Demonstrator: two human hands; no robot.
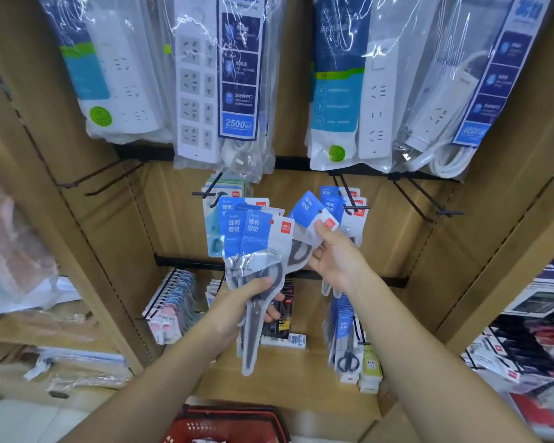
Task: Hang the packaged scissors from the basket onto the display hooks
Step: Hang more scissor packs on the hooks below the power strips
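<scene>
**Both hands full of packaged scissors in front of a shop's wooden display wall**

The left hand (pixel 237 306) grips a fanned bunch of scissors packs (pixel 253 235), blue-and-white carded, by their lower halves. Its thumb lies across the front and the blades point down. The right hand (pixel 339 262) pinches a single scissors pack (pixel 307 212) near its top, thumb on the card. This pack tilts to the right, just beside the bunch and close below a black wire hook (pixel 354 206) that carries matching packs. A second hook (pixel 209 190) to the left holds teal-carded packs, partly hidden behind the bunch. Bagged white power strips (pixel 202 91) hang in the row above. More scissors packs hang on a lower hook (pixel 357 334) at the right. The red plastic basket (pixel 231 422) sits at the bottom edge of the view, between the forearms, and what lies in it cannot be made out.
</scene>
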